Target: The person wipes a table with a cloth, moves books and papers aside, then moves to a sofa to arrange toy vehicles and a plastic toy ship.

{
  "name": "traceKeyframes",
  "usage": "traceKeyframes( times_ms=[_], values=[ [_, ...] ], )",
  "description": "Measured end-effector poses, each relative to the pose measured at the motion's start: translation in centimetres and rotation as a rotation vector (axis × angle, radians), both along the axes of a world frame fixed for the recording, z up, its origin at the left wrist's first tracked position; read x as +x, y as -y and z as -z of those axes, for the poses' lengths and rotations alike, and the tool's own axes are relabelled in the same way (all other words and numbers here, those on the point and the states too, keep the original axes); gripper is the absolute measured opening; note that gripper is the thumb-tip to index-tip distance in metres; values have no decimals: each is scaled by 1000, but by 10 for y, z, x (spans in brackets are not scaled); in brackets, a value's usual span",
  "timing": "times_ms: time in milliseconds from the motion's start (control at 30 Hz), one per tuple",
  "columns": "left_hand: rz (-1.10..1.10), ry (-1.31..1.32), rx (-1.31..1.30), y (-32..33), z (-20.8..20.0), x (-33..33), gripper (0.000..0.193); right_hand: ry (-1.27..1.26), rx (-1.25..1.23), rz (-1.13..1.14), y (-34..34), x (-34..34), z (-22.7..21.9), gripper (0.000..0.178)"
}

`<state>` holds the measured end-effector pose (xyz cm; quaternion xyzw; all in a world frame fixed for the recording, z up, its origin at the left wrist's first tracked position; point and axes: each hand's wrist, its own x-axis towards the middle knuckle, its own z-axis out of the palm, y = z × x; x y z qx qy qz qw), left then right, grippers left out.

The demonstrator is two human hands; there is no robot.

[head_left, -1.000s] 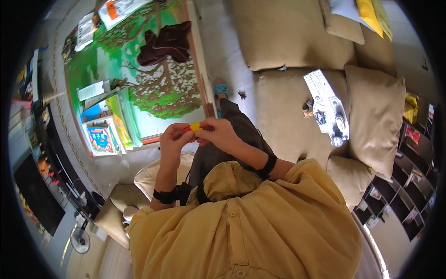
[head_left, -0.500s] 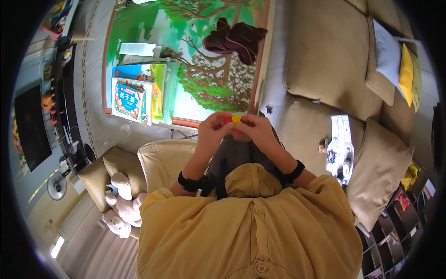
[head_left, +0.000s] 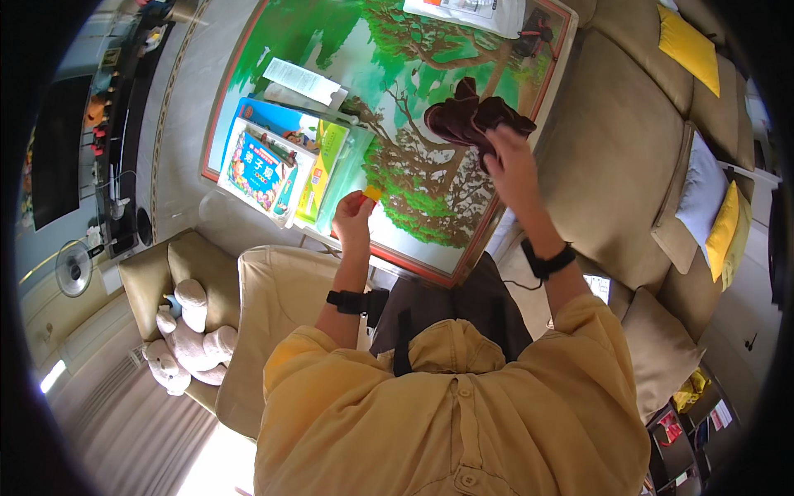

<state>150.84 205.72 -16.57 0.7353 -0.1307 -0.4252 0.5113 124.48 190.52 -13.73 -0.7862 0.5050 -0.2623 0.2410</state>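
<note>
My left hand [head_left: 354, 217] pinches a small yellow block [head_left: 372, 193] at its fingertips, a bit of red beside it, raised over the near edge of the table [head_left: 546, 74] so it stays put while the other hand works. My right hand [head_left: 510, 165] reaches far across, fingers spread on the dark cloth [head_left: 463, 120] bunched on the tree picture; whether it grips the cloth I cannot tell. Books [head_left: 265, 161] lie stacked left of the block, the sofa [head_left: 612, 165] to the right
</note>
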Motion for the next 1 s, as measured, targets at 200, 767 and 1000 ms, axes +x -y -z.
traceKeyframes(
  times_ms=[200,767,1000],
  values=[
    [206,859,184,8,13,-2,23,-522,69,45,38,35,23,63],
    [550,783,117,-53,-39,-23,28,-574,5,300,10,-19,27,52],
    [614,672,104,-81,-49,-39,22,-379,80,149,-121,-5,42,65]
  ],
)
